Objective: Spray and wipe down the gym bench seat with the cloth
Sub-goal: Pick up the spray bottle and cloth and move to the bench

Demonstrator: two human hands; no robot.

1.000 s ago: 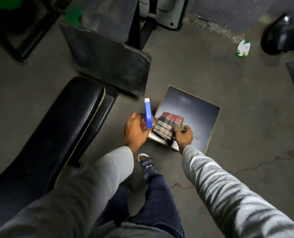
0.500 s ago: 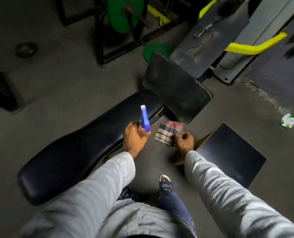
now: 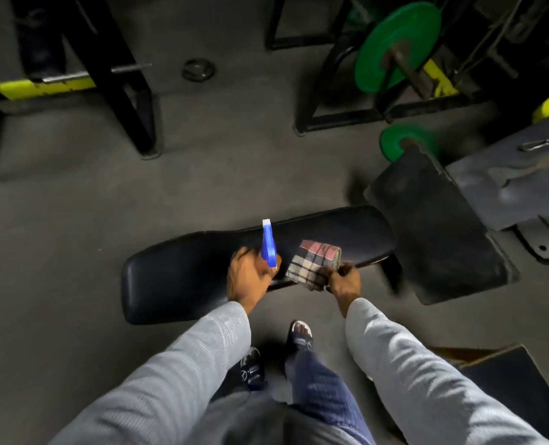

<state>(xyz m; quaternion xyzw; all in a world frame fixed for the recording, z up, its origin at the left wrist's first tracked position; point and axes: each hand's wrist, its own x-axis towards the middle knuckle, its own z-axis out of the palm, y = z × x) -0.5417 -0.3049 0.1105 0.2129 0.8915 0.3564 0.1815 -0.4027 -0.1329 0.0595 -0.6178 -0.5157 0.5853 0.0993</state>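
Note:
A long black padded bench seat (image 3: 183, 277) lies across the middle of the view, right in front of me. My left hand (image 3: 249, 277) grips a spray bottle with a blue and white head (image 3: 268, 244), held upright over the seat's near edge. Its body is hidden by my fingers. My right hand (image 3: 343, 281) holds a folded plaid cloth (image 3: 315, 261) just to the right of the bottle, above the seat's near edge. Whether the cloth touches the seat I cannot tell.
A worn dark pad (image 3: 440, 226) on a grey machine stands at the bench's right end. Green weight plates (image 3: 395, 46) and black frames (image 3: 116, 75) with yellow bars fill the back. A black board (image 3: 504, 383) lies on the floor at lower right, and my feet (image 3: 300, 335) stand before the bench.
My view has swung left from the black floor board to the bench. Both hands, carrying the bottle and the cloth, now sit over the seat instead of beside it.

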